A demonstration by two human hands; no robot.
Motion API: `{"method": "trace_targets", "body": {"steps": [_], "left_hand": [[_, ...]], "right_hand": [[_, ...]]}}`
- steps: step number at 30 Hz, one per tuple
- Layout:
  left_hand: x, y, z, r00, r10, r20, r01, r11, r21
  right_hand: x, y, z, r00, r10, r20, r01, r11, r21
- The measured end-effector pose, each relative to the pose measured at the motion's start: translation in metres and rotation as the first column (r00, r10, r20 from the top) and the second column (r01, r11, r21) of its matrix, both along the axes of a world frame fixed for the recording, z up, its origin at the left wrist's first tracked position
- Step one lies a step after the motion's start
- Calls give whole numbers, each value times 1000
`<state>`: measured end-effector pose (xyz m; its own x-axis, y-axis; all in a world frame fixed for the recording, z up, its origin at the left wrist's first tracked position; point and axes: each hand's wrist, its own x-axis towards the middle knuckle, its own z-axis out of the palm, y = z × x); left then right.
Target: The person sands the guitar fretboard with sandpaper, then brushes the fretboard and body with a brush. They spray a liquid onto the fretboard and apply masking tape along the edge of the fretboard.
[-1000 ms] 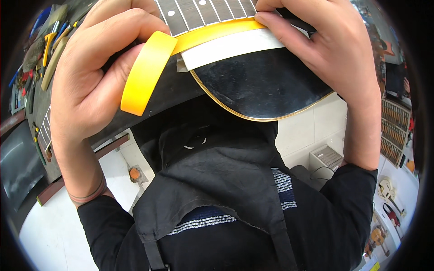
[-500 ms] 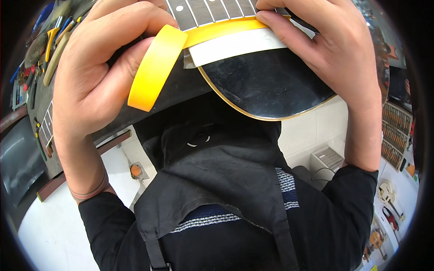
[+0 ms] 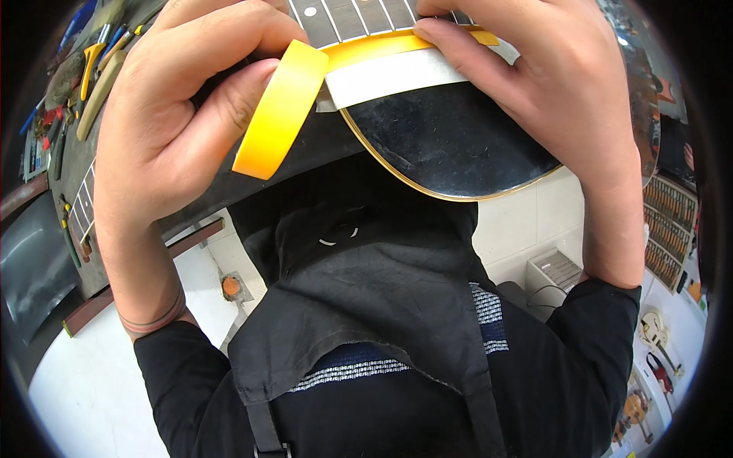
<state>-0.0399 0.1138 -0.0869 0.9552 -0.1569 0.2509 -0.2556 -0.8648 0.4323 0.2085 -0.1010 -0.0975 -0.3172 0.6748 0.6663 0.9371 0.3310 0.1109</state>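
A roll of yellow masking tape [image 3: 281,111] is held by my left hand [image 3: 172,114], its thumb and curled fingers behind the roll. From the roll, a yellow tape strip [image 3: 370,47] runs along the near edge of a dark guitar fretboard [image 3: 355,17] with metal frets and round pale inlays. With thumb and fingertips together, my right hand [image 3: 534,84] presses the strip at the fretboard's edge; its fingertips are partly cut off by the frame's top. Beneath the strip, a white tape band [image 3: 397,76] lies on the glossy black guitar body [image 3: 450,141], which has pale edge binding.
At far left, the dark bench [image 3: 191,206] carries brushes and hand tools [image 3: 92,65], plus another fretted neck [image 3: 82,202]. My black apron [image 3: 359,305] is below the guitar. A rack of small parts [image 3: 668,229] and several guitars [image 3: 653,332] are at right.
My right thumb and fingertips have slid left along the strip, baring a yellow tape end to their right. The tape roll in my left hand has shifted slightly right and up.
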Motion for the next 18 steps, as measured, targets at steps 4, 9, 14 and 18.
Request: {"method": "trace_targets", "body": {"steps": [4, 9, 14, 18], "left_hand": [[5, 0, -4, 1000, -18, 20, 18, 1000, 4], [2, -4, 1, 999, 1, 43, -2, 1000, 24], [3, -7, -1, 997, 10, 71, -12, 1000, 25], [3, -11, 1, 996, 28, 82, -33, 998, 57]], "right_hand": [[-5, 0, 2, 1000, -5, 21, 5, 1000, -17], [-18, 1, 19, 985, -25, 173, 38, 996, -75], [-19, 7, 11, 998, 21, 57, -22, 1000, 17], [-21, 12, 5, 999, 21, -28, -20, 999, 25]]}}
